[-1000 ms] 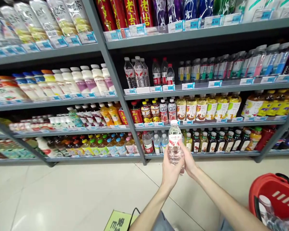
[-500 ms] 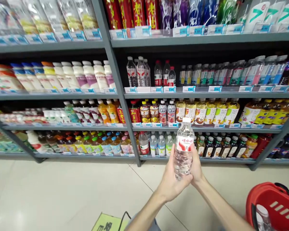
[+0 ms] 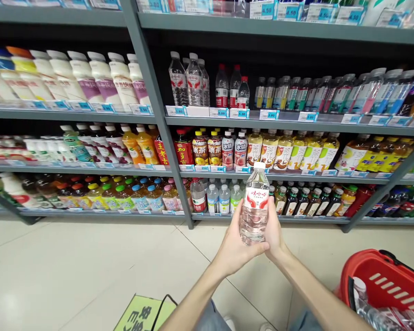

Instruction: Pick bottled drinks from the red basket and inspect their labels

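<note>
I hold a clear water bottle [image 3: 254, 207] with a white cap and a red-and-white label upright in front of me, at mid frame. My left hand [image 3: 235, 243] wraps its lower part from the left. My right hand [image 3: 274, 230] grips it from the right side. Both hands are closed on the bottle. Behind it runs the lower drinks shelf [image 3: 262, 219] stocked with small bottles.
Grey store shelving [image 3: 158, 119] filled with bottled drinks and price tags spans the view. A red shopping basket [image 3: 382, 285] with a bottle inside [image 3: 362, 299] sits at the lower right. A green floor sticker [image 3: 141, 315] lies on the pale tiled floor.
The bottle and both hands have come closer and stayed upright; the view has tilted down a little, so the top shelf has slid out of frame.
</note>
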A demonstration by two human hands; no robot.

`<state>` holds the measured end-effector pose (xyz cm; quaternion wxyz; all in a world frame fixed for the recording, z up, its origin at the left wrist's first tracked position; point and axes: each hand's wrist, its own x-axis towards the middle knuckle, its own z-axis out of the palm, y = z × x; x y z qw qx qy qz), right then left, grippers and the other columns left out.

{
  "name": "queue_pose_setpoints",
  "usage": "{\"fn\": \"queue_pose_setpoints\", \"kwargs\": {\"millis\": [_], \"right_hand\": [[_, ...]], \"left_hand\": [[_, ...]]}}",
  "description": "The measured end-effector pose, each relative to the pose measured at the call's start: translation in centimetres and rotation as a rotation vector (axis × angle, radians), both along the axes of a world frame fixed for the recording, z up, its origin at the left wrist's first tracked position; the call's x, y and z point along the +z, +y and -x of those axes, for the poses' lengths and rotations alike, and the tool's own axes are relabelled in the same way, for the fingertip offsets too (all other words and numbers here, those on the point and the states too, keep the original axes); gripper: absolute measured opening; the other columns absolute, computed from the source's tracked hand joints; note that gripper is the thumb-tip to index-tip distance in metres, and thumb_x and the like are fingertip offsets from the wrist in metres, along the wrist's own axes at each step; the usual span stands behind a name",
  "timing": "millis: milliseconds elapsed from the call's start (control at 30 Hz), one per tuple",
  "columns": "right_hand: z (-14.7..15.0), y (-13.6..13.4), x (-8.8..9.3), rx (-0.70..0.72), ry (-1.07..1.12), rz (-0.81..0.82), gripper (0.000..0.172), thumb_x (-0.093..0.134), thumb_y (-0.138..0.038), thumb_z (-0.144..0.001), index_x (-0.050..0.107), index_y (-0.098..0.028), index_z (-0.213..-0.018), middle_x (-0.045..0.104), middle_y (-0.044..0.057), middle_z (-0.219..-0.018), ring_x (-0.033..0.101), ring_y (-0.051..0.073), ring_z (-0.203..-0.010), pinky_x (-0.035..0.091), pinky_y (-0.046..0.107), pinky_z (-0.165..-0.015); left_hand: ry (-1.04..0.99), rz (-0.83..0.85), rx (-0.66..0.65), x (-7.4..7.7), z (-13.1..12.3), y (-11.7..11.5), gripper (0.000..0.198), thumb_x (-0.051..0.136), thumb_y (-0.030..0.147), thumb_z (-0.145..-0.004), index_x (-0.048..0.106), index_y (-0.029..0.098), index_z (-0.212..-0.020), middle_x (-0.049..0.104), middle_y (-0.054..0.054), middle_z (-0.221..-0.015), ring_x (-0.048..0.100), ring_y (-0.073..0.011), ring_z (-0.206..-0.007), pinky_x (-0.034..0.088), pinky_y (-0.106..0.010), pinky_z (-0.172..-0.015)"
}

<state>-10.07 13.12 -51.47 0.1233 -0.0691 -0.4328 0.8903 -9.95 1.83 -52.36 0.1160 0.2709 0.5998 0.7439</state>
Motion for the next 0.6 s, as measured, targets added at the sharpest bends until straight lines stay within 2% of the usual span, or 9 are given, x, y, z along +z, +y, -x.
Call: {"fn": "queue_pose_setpoints", "kwargs": {"millis": [133, 233, 367, 467, 600], "right_hand": [[-0.1, 0.4, -0.1, 0.012, -0.168, 0.11, 0.056, 0.049, -0.068, -0.086, 0.075, -0.019, -0.091, 0.078, 0.009, -0.085, 0.074, 0.031, -0.088, 0.06, 0.043, -0.077], [0.0, 0.9, -0.3, 0.042, -0.163, 0.104, 0.053, 0.046, -0.064, -0.086, 0.075, -0.02, -0.079, 0.076, 0.01, -0.078, 0.073, 0.032, -0.091, 0.06, 0.044, -0.077], [0.2, 1.2, -0.4, 0.077, -0.116, 0.111, 0.052, 0.049, -0.067, -0.082, 0.073, -0.021, -0.076, 0.075, 0.01, -0.077, 0.072, 0.033, -0.093, 0.06, 0.045, -0.079], [0.4, 1.3, -0.4, 0.078, -0.073, 0.13, 0.057, 0.049, -0.075, -0.076, 0.071, -0.022, -0.076, 0.075, 0.01, -0.076, 0.072, 0.033, -0.092, 0.059, 0.046, -0.081], [0.8, 1.4, -0.6, 0.049, -0.077, 0.216, 0.062, 0.042, -0.077, -0.076, 0.071, -0.023, -0.08, 0.076, 0.01, -0.083, 0.072, 0.033, -0.093, 0.059, 0.046, -0.083]], "left_hand": [[0.018, 0.153, 0.101, 0.1, -0.2, 0.1, 0.126, 0.09, 0.042, -0.065, 0.01, 0.023, -0.161, 0.049, -0.018, -0.15, 0.051, -0.0357, -0.134, 0.042, -0.047, -0.112], [0.046, 0.238, 0.126, 0.0, -0.4, 0.2, 0.126, 0.088, 0.043, -0.067, 0.007, 0.024, -0.161, 0.048, -0.018, -0.15, 0.051, -0.0355, -0.134, 0.041, -0.047, -0.112], [0.084, 0.28, 0.129, -0.3, -0.5, 0.4, 0.124, 0.087, 0.044, -0.069, 0.006, 0.024, -0.161, 0.04, -0.019, -0.155, 0.043, -0.036, -0.141, 0.035, -0.049, -0.116], [0.207, 0.337, 0.158, -0.3, -0.5, 0.4, 0.128, 0.092, 0.041, -0.061, 0.012, 0.026, -0.16, 0.034, -0.017, -0.156, 0.034, -0.036, -0.146, 0.029, -0.05, -0.12], [0.384, 0.418, 0.235, 0.5, -0.7, 0.0, 0.125, 0.096, 0.038, -0.053, 0.025, 0.031, -0.156, 0.031, -0.013, -0.149, 0.038, -0.0342, -0.141, 0.033, -0.048, -0.119]]}}
